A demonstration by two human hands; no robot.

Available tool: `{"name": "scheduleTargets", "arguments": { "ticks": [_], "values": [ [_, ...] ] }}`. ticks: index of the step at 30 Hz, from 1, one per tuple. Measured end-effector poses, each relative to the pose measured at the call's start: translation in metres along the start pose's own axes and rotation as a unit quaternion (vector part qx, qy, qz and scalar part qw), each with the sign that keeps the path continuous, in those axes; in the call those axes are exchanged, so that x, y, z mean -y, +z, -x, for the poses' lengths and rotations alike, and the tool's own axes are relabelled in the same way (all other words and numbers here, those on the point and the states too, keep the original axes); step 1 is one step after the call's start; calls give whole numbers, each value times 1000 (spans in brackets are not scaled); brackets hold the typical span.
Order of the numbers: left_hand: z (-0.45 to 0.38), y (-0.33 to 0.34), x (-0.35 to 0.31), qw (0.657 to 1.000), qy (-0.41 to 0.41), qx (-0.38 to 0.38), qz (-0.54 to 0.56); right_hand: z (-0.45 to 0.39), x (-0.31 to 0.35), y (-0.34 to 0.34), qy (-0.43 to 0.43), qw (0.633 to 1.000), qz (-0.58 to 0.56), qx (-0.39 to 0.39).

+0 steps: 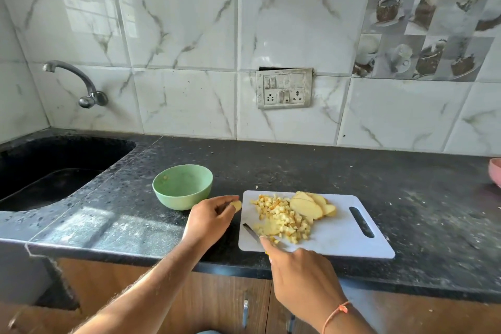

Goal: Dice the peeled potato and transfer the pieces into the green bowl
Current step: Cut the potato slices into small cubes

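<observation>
So from the head cam: white cutting board [339, 236] sits on the dark speckled counter [298, 168], handle slot toward the right. On it there's a loose heap of small pale-yellow potato cubes [282, 218], some with slightly orange-brown edges, pretty uneven in size. Behind and right of the heap lie a few uncut potato slices [311, 206], smooth, peeled, overlapping each other like fallen cards. One flatter piece sits at the near-left edge of the heap.

Left hand [210, 218] is just off the board's left edge, fingers curled, pinching a small potato piece [237, 206] at the fingertips. Right hand [303, 276] is wrapped around the knife [252, 233], index finger stretched along it, blade tip pointing left and lying on the board right by the cubes.

Green bowl [182, 187] stands on the counter just left of the board, close behind the left hand. Inside only a tiny yellowish bit shows near the rim.
</observation>
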State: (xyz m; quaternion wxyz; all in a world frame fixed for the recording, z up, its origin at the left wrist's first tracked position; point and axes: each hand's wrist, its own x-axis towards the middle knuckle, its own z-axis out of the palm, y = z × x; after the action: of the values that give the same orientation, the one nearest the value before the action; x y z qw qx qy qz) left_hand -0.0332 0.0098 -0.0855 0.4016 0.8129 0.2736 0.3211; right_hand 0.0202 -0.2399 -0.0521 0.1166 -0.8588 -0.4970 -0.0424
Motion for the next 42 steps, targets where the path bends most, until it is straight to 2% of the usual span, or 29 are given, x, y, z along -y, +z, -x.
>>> {"name": "scheduleTargets", "arguments": {
  "ticks": [9,17,24,35,42],
  "values": [
    [5,1,-4,994,38,96,-19,-11,-1,-8,84,995,56,1],
    [-3,-8,4,982,62,179,-11,-15,2,-8,71,997,6,-42],
    [-7,-11,8,987,85,126,-49,-21,14,-11,73,994,-23,-73],
    [-8,-7,11,985,92,132,-55,-28,32,-11,82,993,-37,-71],
    [-7,-7,9,987,73,137,-45,-29,46,-6,86,995,5,-40]
  ]
}}
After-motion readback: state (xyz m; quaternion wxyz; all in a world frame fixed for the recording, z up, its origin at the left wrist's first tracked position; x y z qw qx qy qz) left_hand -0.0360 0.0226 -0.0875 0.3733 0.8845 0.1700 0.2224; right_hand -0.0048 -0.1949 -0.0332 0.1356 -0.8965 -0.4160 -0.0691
